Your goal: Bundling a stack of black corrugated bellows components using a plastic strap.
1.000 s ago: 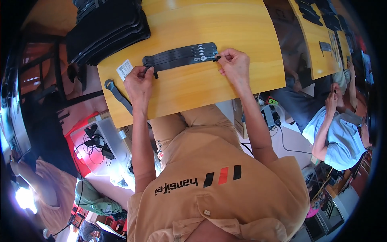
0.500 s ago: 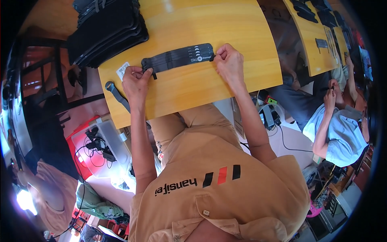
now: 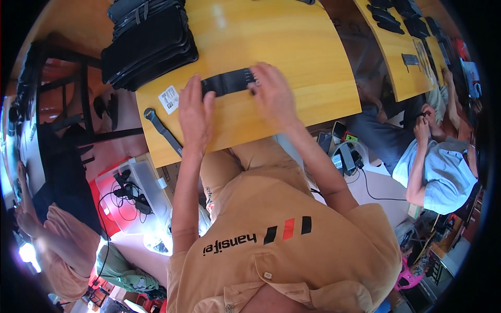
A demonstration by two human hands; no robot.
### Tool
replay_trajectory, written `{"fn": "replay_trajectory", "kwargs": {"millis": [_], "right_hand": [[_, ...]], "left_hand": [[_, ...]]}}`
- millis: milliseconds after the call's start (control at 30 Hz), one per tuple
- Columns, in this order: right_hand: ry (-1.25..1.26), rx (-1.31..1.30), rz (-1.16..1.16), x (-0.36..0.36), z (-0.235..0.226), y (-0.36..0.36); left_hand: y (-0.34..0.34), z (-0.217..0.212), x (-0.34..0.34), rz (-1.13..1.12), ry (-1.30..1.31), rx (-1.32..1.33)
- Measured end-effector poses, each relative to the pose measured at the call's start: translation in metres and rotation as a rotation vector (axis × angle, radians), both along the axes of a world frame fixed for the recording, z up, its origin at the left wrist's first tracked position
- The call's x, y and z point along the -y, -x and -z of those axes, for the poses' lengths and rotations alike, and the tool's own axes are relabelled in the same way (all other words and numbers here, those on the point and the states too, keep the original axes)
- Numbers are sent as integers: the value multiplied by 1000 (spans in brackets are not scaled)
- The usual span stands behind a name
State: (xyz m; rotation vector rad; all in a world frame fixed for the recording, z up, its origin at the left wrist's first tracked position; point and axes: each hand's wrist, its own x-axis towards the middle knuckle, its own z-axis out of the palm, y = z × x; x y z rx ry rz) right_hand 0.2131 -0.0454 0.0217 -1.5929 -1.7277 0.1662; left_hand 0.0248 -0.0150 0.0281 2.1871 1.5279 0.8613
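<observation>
The straps [image 3: 228, 83] lie on the counter [image 3: 271, 31] between the left hand [image 3: 195, 117] and the right hand [image 3: 276, 99]. The left's grip is apart at their left end; the right, blurred, covers their right end, its grip unclear. A label [image 3: 169, 99] and loose strap [image 3: 163, 131] lie left, a black stack [image 3: 148, 52] far left.

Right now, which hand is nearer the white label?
Left. The left hand is just right of the white label; the right hand is farther right, over the right end of the black straps.
</observation>
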Motion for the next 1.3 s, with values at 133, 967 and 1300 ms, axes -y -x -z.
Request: {"fn": "replay_trajectory", "kwargs": {"millis": [133,967,1300], "right_hand": [[88,267,-149,3,24,29],[274,424,1,15,35,-23],[42,77,-215,46,12,20]], "left_hand": [[-6,25,-5,156,-17,-330],[-3,52,-8,30,-46,-246],[84,-14,74,-291,27,365]]}}
